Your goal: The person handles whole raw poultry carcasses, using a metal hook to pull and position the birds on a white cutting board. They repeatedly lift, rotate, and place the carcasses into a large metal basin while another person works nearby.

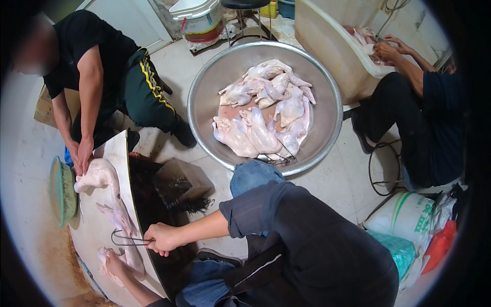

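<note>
Plucked bird [120, 217] lies lengthwise on the tilted surface [97, 235] — long axis running away from you. Your right hand [162, 238], just right of it, pinches metal tweezers [128, 239]; your left hand [115, 264] clamps its near end — nearer.

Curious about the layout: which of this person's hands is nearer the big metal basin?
Right. The right hand, gripping metal tweezers, is below-left of the basin; the left hand rests on the bird on the board, farther left and lower.
</note>
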### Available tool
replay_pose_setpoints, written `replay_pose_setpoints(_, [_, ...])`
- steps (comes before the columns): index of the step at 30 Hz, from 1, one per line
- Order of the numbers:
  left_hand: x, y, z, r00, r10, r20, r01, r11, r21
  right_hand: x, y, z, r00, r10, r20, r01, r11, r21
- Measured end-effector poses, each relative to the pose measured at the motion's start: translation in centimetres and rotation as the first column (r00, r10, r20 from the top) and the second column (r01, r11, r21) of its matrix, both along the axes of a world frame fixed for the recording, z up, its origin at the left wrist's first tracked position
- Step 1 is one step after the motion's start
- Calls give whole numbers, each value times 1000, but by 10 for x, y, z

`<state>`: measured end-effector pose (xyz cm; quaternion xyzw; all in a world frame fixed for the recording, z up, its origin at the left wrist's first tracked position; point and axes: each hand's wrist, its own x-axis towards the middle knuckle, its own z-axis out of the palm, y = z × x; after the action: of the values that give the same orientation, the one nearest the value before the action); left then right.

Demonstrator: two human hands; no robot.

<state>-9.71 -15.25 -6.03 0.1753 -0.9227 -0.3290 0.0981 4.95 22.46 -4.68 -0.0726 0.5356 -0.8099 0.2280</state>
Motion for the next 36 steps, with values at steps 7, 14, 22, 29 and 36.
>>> replay_pose_setpoints(7, [39, 73, 2, 866, 257, -428, 234, 549, 802, -12, -9, -10, 990, -30, 137, 40, 997, -70])
replay_pose_setpoints(14, [64, 149, 32, 778, 390, -493, 236, 547, 804, -22, -33, 8, 976, -49, 210, 93, 975, -204])
replay_pose_setpoints(22, [60, 163, 34, 811, 329, -484, 153, 679, 718, -18, -72, -7, 994, -67, 85, 71, 996, -51])
replay_pose_setpoints(29, [67, 157, 41, 910, 205, -360, 12, 855, 519, -3, -84, -21, 995, -96, -19, 97, 992, 84])
replay_pose_setpoints(36, [75, 128, 23, 904, 179, -388, 114, 773, 623, -32, -57, 1, 968, 238, 75, -250, 913, 324])
